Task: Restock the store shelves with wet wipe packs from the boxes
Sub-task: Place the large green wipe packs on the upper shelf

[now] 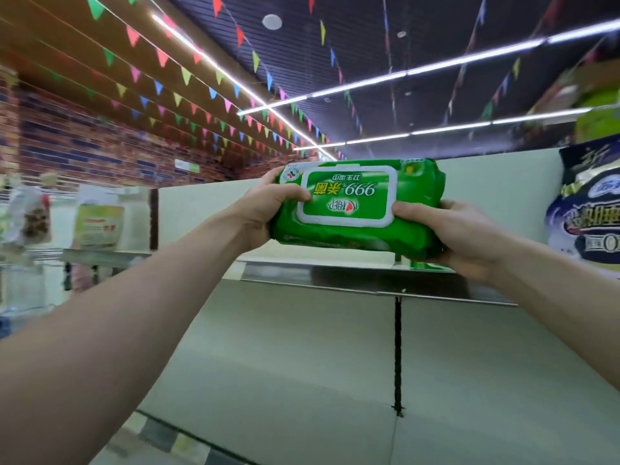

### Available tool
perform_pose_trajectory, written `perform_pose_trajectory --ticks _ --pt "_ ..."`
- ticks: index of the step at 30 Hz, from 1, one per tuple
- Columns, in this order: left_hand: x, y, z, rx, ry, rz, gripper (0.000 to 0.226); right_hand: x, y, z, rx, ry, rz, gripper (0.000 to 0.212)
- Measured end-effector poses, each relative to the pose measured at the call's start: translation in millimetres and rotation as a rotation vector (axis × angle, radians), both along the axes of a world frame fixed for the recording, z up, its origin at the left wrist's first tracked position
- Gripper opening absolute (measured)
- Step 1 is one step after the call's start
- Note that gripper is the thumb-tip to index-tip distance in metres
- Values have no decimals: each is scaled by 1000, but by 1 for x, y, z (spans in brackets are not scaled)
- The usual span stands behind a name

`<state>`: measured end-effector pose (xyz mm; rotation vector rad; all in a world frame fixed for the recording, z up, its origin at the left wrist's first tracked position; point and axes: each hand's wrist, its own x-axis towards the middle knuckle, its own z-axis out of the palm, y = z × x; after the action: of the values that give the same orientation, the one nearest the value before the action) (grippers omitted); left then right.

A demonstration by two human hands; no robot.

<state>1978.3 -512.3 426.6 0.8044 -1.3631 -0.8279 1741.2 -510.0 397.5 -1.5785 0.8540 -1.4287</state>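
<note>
A green wet wipe pack (419, 196) with a white-rimmed lid is held up at head height, its label upside down to me. My left hand (268, 209) grips its left end, thumb on top beside the lid. My right hand (459, 236) grips the right end, thumb against the lid's edge and fingers underneath. The pack hovers just above the front edge of the top metal shelf (335, 280). More green packaging shows under the pack; I cannot tell whether it is a second pack.
A large blue and white bagged product (590, 209) stands on the same shelf to the right. The shelf's pale back panel (208, 203) rises behind the pack. Blurred hanging goods (97, 219) are on the left. Bunting and strip lights cross the ceiling.
</note>
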Motion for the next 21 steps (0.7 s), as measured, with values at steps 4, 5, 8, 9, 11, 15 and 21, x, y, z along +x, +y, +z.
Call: perform_pose_trajectory --ticks 4,5,8,9,11,15,21 --pt "-1 -38 9 -36 -19 -64 59 -5 -26 9 -22 25 -60 35" --pt "0 -47 10 -41 -16 -78 59 -5 -32 12 -29 43 -66 35" --pt "2 -72 10 -41 -39 -94 53 -2 -53 22 -47 101 -95 31" --pt "3 -80 10 -36 -47 -102 52 0 -60 24 -52 114 -110 30" --pt "8 -96 9 -15 -44 -128 52 7 -73 26 -55 127 -139 29" --pt "21 -131 12 88 -143 -184 51 21 -97 30 -107 170 -246 44" --pt "23 -170 38 27 -633 -51 113 45 -114 64 -475 428 -466 45"
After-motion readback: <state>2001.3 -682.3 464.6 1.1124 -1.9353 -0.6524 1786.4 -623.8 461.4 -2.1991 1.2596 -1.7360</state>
